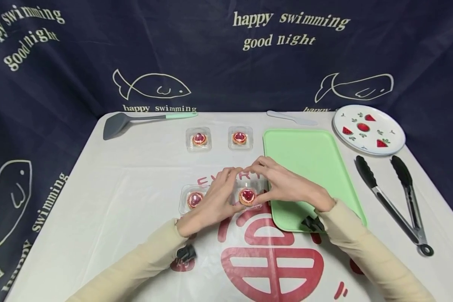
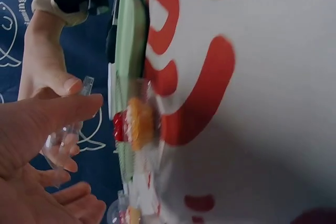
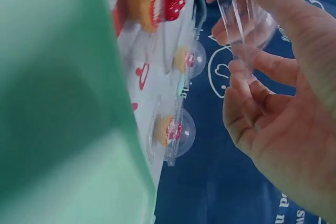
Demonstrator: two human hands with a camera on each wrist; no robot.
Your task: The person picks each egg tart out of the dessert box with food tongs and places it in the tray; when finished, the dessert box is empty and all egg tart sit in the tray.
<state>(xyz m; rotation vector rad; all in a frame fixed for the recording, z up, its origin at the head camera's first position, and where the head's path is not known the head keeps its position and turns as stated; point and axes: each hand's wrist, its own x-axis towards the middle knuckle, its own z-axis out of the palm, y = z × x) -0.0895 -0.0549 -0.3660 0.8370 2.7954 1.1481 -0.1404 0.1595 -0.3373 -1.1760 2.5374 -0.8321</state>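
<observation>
- You wear cream sleeves (image 1: 136, 264).
- You face navy cloth (image 1: 226, 84), white fish-patterned.
- Your tray (image 1: 305, 155): pale green.
- Your plate (image 1: 385, 122): white, watermelon-patterned in red.
- Your tarts (image 1: 247, 196): red-topped, golden.

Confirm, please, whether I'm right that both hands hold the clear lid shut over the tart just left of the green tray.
Not shut: the right wrist view shows the left hand and right hand holding the clear lid open, apart from the tart just left of the green tray.
</observation>
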